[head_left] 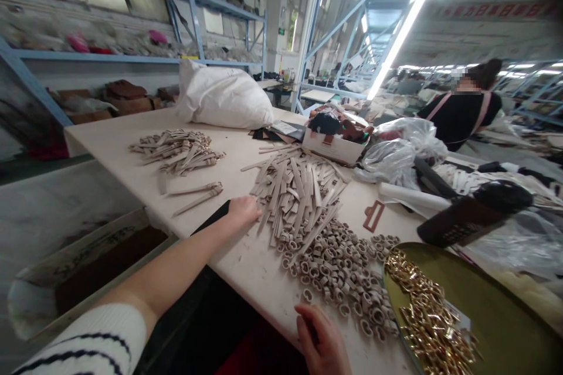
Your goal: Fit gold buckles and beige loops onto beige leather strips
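My left hand [243, 211] is closed at the left edge of a heap of flat beige leather strips [292, 187]; its fingertips are turned away, so whether they grip a strip is hidden. By the table's front edge, my right hand [321, 337] has loosely curled fingers, a gap between thumb and forefinger, and nothing visible in it. Just beyond it spreads a pile of small beige leather loops [343, 263]. A green tray [497, 299] holds gold metal buckle parts [426, 310]. Left of my left hand lie two strips with a buckle [200, 192] and a heap of buckled straps [180, 149].
A white sack [224, 94] rests at the back of the table [109, 135]. Nearby stand a filled box [334, 146], clear plastic bags [391, 158], a dark bottle [475, 211] and a brown bracket-shaped piece [373, 215]. A person [461, 108] is at the far right.
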A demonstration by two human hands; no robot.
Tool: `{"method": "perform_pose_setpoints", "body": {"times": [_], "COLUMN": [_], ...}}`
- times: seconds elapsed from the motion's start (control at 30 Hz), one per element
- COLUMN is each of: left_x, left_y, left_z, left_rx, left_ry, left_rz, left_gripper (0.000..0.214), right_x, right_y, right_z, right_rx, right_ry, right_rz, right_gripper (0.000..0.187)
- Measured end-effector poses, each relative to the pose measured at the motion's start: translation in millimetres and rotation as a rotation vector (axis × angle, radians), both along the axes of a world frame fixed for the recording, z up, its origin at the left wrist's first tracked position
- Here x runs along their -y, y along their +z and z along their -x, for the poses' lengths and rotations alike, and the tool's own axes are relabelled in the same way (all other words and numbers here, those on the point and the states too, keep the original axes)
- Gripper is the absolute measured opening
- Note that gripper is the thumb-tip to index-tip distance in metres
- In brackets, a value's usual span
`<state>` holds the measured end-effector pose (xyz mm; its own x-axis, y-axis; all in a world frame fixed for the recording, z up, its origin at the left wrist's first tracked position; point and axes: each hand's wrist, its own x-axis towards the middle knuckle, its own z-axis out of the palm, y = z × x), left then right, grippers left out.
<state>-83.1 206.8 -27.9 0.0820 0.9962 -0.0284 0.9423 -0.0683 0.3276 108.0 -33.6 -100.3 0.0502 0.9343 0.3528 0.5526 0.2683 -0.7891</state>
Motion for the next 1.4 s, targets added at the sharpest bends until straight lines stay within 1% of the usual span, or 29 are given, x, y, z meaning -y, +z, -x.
{"method": "perform_pose_setpoints", "body": {"times": [0.07, 0.13, 0.2, 0.27, 0.33, 0.37, 0.4, 0.47, 0.53, 0.57, 0.6, 0.63, 0.67, 0.73, 0.77, 0.83, 0.9, 0.97, 1.03, 1.13, 1.27, 1.4], "left_x": [1, 13, 41, 82, 129, 151, 171, 199, 213, 215, 216, 215, 213, 209, 208, 205, 203, 200, 198, 195, 193, 193], "left_y": [10.2, 23.9, 36.4, 43.5, 43.6, 41.3, 37.9, 29.9, 23.4, 21.5, 20.7, 20.7, 21.2, 22.4, 22.5, 21.0, 17.9, 14.4, 12.1, 11.2, 10.5, 6.0], "left_z": [0, 2, 2, 1, -3, -5, -8, -13, -21, -26, -32, -39, -46, -60, -66, -73, -75, -75, -74, -73, -72, -69], "left_rx": [0.045, 0.109, 0.187, 0.264, 0.317, 0.326, 0.292, 0.215, 0.228, 0.291, 0.388, 0.507, 0.634, 0.856, 0.937, 1.048, 1.112, 1.157, 1.189, 1.218, 1.242, 1.273], "left_ry": [0.0, -0.03, -0.088, -0.167, -0.269, -0.382, -0.482, -0.586, -0.571, -0.546, -0.518, -0.492, -0.466, -0.396, -0.342, -0.235, -0.152, -0.098, -0.065, -0.033, -0.007, 0.009], "left_rz": [0.051, 0.092, 0.125, 0.161, 0.221, 0.234, 0.221, 0.19, 0.214, 0.271, 0.369, 0.502, 0.648, 0.917, 1.013, 1.116, 1.162, 1.183, 1.201, 1.218, 1.209, 1.182], "left_gripper": [0.014, 0.013, 0.014, 0.014, 0.008, 0.006, 0.006, 0.006, 0.004, 0.01, 0.019, 0.026, 0.028, 0.022, 0.019, 0.02, 0.026, 0.028, 0.029, 0.031, 0.032, 0.033], "right_x": [1, 2, 3, 2, 1, 0, 0, 0, 1, 3, 4, 6, 7, 8, 8, 8, 9, 10, 11, 11, 8, 5], "right_y": [3.4, 7.1, 11.9, 18.7, 27.6, 32.6, 37.5, 46.2, 52.1, 53.8, 54.6, 54.9, 54.7, 53.6, 53.1, 51.7, 49.5, 45.7, 40.4, 32.3, 27.6, 28.9], "right_z": [-2, -2, -1, -1, -2, -4, -6, -11, -15, -16, -16, -15, -15, -16, -20, -31, -47, -61, -69, -69, -62, -62], "right_rx": [0.025, 0.015, -0.052, -0.176, -0.351, -0.444, -0.534, -0.687, -0.792, -0.832, -0.866, -0.893, -0.915, -0.931, -0.916, -0.819, -0.609, -0.334, -0.064, 0.228, 0.468, 0.584], "right_ry": [0.039, 0.068, 0.05, 0.003, -0.043, -0.055, -0.071, -0.133, -0.185, -0.184, -0.157, -0.112, -0.067, -0.029, -0.044, -0.137, -0.242, -0.291, -0.274, -0.224, -0.234, -0.242], "right_rz": [0.019, 0.062, 0.116, 0.18, 0.246, 0.282, 0.312, 0.351, 0.387, 0.406, 0.429, 0.461, 0.494, 0.527, 0.518, 0.449, 0.378, 0.344, 0.322, 0.298, 0.273, 0.268], "right_gripper": [0.017, 0.017, 0.017, 0.02, 0.029, 0.035, 0.039, 0.041, 0.038, 0.037, 0.037, 0.037, 0.037, 0.036, 0.036, 0.036, 0.035, 0.03, 0.024, 0.021, 0.022, 0.013]}}
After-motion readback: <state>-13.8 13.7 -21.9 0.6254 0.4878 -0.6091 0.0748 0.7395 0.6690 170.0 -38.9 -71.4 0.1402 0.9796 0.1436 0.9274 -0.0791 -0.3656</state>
